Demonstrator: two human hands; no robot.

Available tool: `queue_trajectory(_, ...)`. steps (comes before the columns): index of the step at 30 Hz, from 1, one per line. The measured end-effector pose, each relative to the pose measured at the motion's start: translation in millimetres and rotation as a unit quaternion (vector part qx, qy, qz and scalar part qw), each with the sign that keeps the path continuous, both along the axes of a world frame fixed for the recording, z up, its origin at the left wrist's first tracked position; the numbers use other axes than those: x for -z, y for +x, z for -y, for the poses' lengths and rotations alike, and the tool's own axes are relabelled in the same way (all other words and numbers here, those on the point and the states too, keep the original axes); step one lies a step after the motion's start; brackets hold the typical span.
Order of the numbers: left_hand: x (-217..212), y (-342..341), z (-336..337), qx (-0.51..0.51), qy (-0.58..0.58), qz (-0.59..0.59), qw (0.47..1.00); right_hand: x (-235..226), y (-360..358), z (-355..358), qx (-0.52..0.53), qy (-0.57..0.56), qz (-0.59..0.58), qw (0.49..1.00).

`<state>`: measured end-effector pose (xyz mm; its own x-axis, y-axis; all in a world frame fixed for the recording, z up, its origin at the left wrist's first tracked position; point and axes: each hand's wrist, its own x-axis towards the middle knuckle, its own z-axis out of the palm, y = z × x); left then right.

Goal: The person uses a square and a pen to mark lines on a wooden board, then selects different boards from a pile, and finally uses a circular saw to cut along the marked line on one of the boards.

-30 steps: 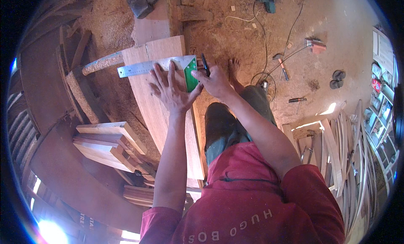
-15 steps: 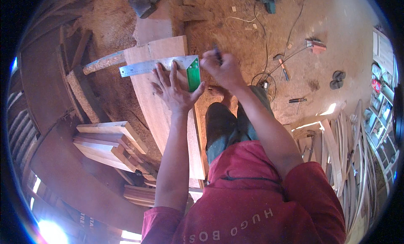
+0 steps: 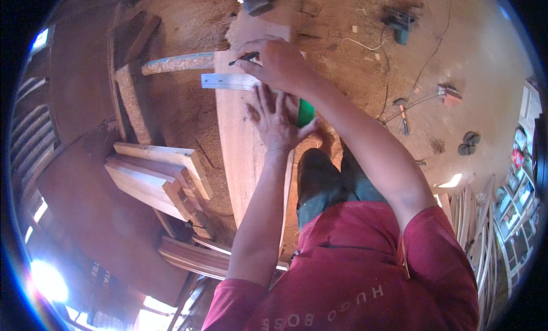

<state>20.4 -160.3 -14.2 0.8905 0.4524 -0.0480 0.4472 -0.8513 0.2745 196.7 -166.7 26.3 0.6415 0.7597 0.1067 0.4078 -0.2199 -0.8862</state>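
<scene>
On the board (image 3: 242, 154), the left hand (image 3: 275, 125), fingers spread, appears to steady the square (image 3: 221, 81), while the right hand (image 3: 278, 62), closed round a pen (image 3: 250, 56) over the board's far end, seems at a marking step needing a motionless square.

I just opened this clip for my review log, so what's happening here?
A person's left hand lies spread on a wooden board, its fingers at the metal blade of a green-handled square laid across it. The right hand holds a dark pen over the board, beyond the blade; whether its tip touches is unclear.
</scene>
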Motion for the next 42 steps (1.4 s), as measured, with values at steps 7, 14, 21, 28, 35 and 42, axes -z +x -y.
queue_trajectory(7,-1.6,-0.8,-2.6,-0.017,-0.030,-0.005,0.999,4.7,-12.5,-66.0,-0.091,-0.127,0.063,0.986)
queue_trajectory(14,-6.5,-0.1,-3.8,-0.021,-0.043,-0.022,0.999,5.7,-14.4,-76.7,-0.106,-0.141,0.093,0.980)
queue_trajectory(21,-7.7,1.0,-3.3,-0.016,-0.039,-0.007,0.999,0.2,-9.8,-67.0,-0.112,-0.098,0.140,0.979)
queue_trajectory(28,-7.0,-2.7,-5.7,-0.027,-0.039,-0.021,0.999,-28.1,2.0,-34.3,-0.141,-0.177,0.143,0.963)
queue_trajectory(35,-7.9,1.4,-4.3,-0.013,-0.025,-0.037,0.999,-11.2,-7.0,-87.3,-0.135,-0.124,0.132,0.974)
queue_trajectory(42,-3.8,-0.3,-4.1,-0.024,-0.032,-0.003,0.999,-20.8,-1.0,-60.4,-0.170,-0.183,0.147,0.957)
